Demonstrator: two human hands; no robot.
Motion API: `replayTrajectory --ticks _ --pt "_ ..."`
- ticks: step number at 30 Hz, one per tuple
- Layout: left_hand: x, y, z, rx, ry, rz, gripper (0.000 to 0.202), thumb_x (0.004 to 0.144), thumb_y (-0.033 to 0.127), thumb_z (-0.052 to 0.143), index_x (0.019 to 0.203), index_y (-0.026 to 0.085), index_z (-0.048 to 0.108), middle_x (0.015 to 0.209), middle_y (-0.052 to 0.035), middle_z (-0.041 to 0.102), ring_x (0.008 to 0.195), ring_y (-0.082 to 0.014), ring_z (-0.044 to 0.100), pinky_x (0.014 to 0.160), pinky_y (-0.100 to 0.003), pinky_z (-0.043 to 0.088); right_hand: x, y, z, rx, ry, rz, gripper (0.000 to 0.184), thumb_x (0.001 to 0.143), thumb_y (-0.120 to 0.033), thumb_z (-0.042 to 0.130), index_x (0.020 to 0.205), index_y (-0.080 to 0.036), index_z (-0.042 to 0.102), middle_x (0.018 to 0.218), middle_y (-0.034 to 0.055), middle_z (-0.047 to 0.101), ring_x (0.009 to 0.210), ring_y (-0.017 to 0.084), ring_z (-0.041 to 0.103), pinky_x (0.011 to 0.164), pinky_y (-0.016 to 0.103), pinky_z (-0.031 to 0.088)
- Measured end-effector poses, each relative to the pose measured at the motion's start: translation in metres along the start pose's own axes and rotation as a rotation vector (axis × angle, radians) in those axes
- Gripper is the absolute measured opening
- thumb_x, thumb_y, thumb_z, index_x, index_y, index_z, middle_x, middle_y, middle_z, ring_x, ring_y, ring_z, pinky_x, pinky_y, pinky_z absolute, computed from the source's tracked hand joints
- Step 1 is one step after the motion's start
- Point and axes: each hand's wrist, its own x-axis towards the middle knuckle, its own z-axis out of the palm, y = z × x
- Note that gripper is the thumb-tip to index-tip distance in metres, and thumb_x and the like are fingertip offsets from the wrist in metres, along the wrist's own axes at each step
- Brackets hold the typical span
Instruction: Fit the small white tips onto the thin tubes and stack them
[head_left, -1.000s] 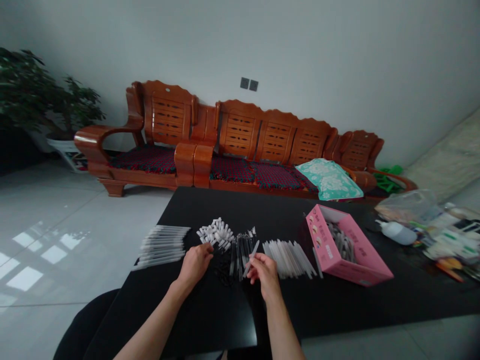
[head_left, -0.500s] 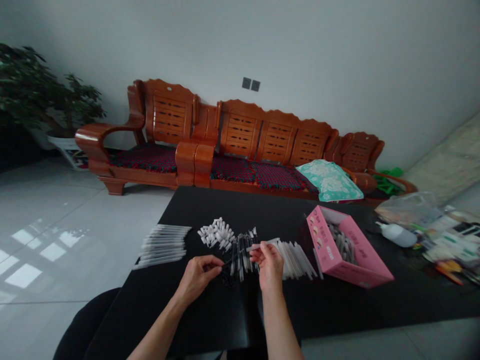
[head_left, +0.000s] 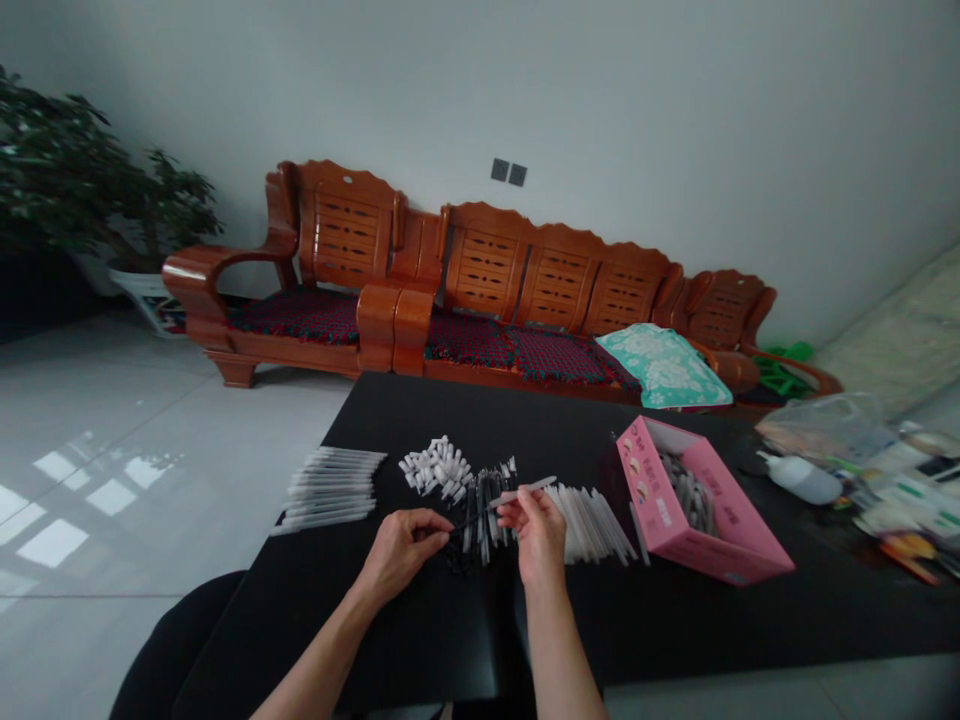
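My left hand (head_left: 405, 550) pinches a thin dark pen refill (head_left: 471, 520) between thumb and fingers. Its far end meets the near end of a whitish pen barrel (head_left: 541, 483) that my right hand (head_left: 534, 530) grips; whether the tip is inside I cannot tell. Beneath and between my hands lies a row of dark-tipped refills (head_left: 484, 545) on the black table (head_left: 420, 640). More whitish barrels (head_left: 589, 525) lie side by side just right of my right hand. A heap of small white caps (head_left: 436, 467) sits beyond my left hand.
A row of whitish pens (head_left: 334, 487) lies at the table's left edge. To the right stands an open pink box (head_left: 720, 560) holding greyish pieces. Farther right are a white bottle (head_left: 802, 480) and clutter. A wooden sofa (head_left: 487, 265) stands behind the table.
The view has shifted slightly. Both hands keep their grips on the refill and the barrel, and their positions are nearly the same; the barrel's angle looks slightly more tilted.
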Motion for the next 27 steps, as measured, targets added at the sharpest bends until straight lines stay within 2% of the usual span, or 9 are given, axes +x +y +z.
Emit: replayTrajectory --ticks 3,6,9,12,14,16,20,23,27 --pt "0.007 0.001 0.003 -0.068 0.030 0.031 0.018 0.076 0.032 0.064 0.084 0.020 0.075 0.067 -0.0002 0.066 0.059 -0.0137 0.053 0.055 -0.023 0.035 -0.002 0.003 0.006 -0.016 -0.022 0.024 0.030 0.068 -0.032 0.077 0.082 -0.014 0.057 0.069 0.0063 0.073 0.050 0.015 0.066 0.042 0.022 0.052" --pt "0.015 0.004 0.012 -0.237 0.069 0.054 0.024 0.078 0.038 0.064 0.085 0.017 0.074 0.071 -0.0026 0.067 0.066 -0.0161 0.058 0.060 -0.024 0.041 -0.005 0.007 0.017 -0.024 -0.058 0.056 0.029 0.068 -0.032 0.077 0.079 -0.014 0.057 0.068 0.0067 0.073 0.050 0.016 0.067 0.042 0.022 0.053" --pt "0.022 0.009 0.028 -0.492 0.172 0.031 0.036 0.082 0.047 0.057 0.098 0.017 0.070 0.092 -0.0078 0.070 0.088 -0.0221 0.063 0.074 -0.028 0.047 -0.010 0.013 0.029 0.001 -0.066 0.098 0.029 0.066 -0.031 0.077 0.080 -0.014 0.057 0.065 0.0056 0.072 0.053 0.018 0.069 0.046 0.024 0.055" --pt "0.026 0.016 0.043 -0.767 0.260 -0.037 0.051 0.088 0.054 0.044 0.128 0.024 0.054 0.128 -0.0115 0.058 0.119 -0.0259 0.052 0.093 -0.037 0.044 -0.017 0.020 0.039 0.010 -0.069 0.138 0.029 0.066 -0.029 0.077 0.081 -0.014 0.058 0.064 0.0054 0.071 0.055 0.019 0.070 0.047 0.024 0.055" --pt "0.028 0.021 0.048 -0.868 0.275 -0.070 0.055 0.090 0.056 0.038 0.135 0.027 0.046 0.139 -0.0109 0.049 0.128 -0.0255 0.044 0.101 -0.040 0.038 -0.021 0.024 0.044 0.013 -0.094 0.172 0.028 0.066 -0.029 0.077 0.081 -0.013 0.059 0.066 0.0065 0.072 0.055 0.020 0.070 0.046 0.024 0.055" --pt "0.029 0.023 0.047 -0.913 0.260 -0.087 0.055 0.090 0.057 0.035 0.136 0.028 0.046 0.143 -0.0103 0.045 0.131 -0.0257 0.041 0.104 -0.041 0.035 -0.025 0.026 0.046 0.028 -0.119 0.207 0.027 0.066 -0.029 0.077 0.080 -0.012 0.060 0.067 0.0077 0.073 0.055 0.020 0.070 0.046 0.024 0.056" --pt "0.030 0.023 0.033 -0.911 0.191 -0.085 0.055 0.088 0.056 0.042 0.133 0.024 0.049 0.135 -0.0128 0.051 0.119 -0.0266 0.052 0.094 -0.039 0.045 -0.026 0.026 0.045 0.053 -0.113 0.232 0.026 0.067 -0.028 0.076 0.080 -0.012 0.061 0.067 0.0069 0.073 0.055 0.019 0.070 0.046 0.023 0.056" --pt "0.030 0.020 0.022 -0.736 0.147 -0.059 0.050 0.078 0.046 0.064 0.119 0.017 0.059 0.106 -0.0115 0.066 0.093 -0.0224 0.063 0.075 -0.030 0.051 -0.024 0.024 0.041 0.052 -0.106 0.228 0.026 0.068 -0.029 0.076 0.082 -0.012 0.062 0.067 0.0074 0.073 0.056 0.018 0.070 0.047 0.023 0.056" --pt "0.030 0.012 0.019 -0.603 0.143 -0.074 0.036 0.067 0.039 0.074 0.088 0.011 0.067 0.073 -0.0047 0.066 0.059 -0.0138 0.059 0.052 -0.023 0.046 -0.023 0.027 0.037 -0.005 -0.115 0.216 0.029 0.069 -0.032 0.076 0.084 -0.012 0.062 0.068 0.0075 0.073 0.055 0.019 0.070 0.046 0.023 0.055"
